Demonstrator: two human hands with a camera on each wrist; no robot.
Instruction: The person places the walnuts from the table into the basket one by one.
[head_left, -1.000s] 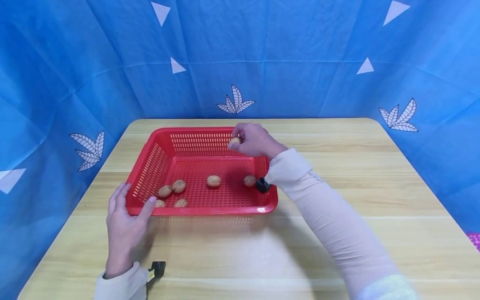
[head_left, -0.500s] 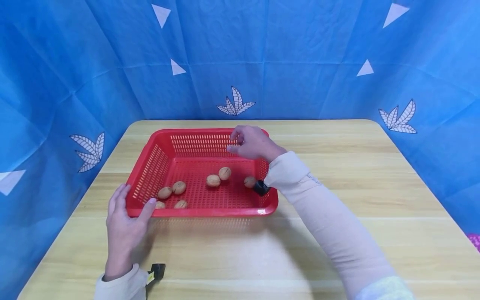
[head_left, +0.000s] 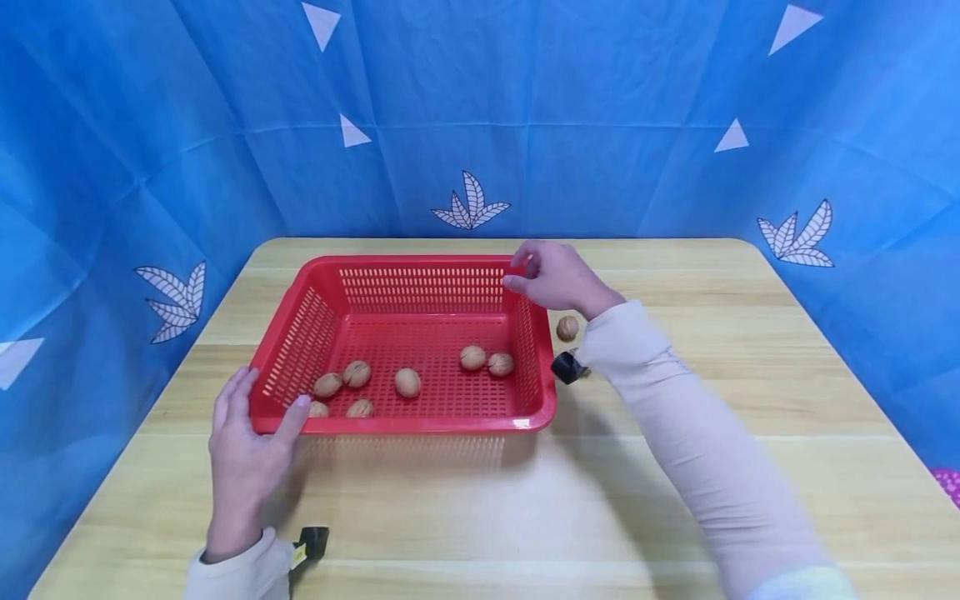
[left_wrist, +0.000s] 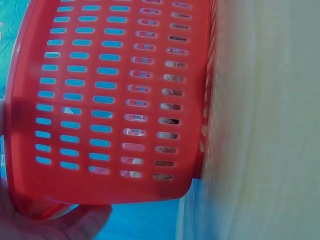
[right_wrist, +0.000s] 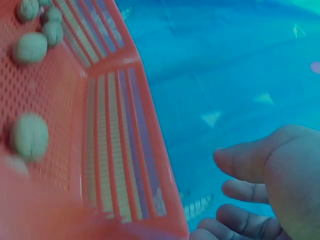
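Note:
A red plastic basket (head_left: 420,425) with slotted walls stands on the table, with several walnuts (head_left: 407,382) lying on its floor. My left hand (head_left: 251,454) grips its near left corner, thumb over the rim and fingers along the outside; in the left wrist view the fingertips (left_wrist: 95,220) curl under the rim. Above the basket's far right corner is my right hand (head_left: 558,275), fingers loosely bent and nothing in them, which the right wrist view confirms. Just outside the right wall, a walnut (head_left: 567,328) rests on the table below the right wrist. Something beside the wrist camera is mostly hidden.
The light wooden table (head_left: 712,350) extends right of the basket and in front of it. A blue patterned cloth (head_left: 600,117) hangs behind and at both sides. A small black camera (head_left: 567,367) sits on the right sleeve.
The right hand let a walnut fall into the basket, then moved right past the wall. Two walnuts inside rolled apart, one nearer, one rightward. The walnut outside came into view. The left hand stayed.

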